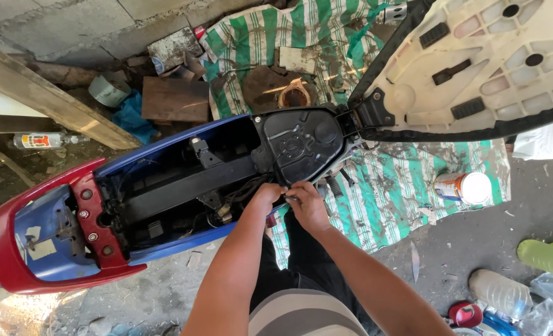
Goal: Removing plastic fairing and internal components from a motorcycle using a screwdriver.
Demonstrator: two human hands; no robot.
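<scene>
Can't really make out what's between the fingers, it's tiny and mostly covered. Both hands meet at frame center, on the near edge of the open underseat bay (183, 180) of the blue scooter. Left hand (265, 195) is curled, fingertips pressed at the rim; right hand (306, 204) pinches a small dark part (289, 198). The raised seat (475, 62) is cut off upper right.
</scene>
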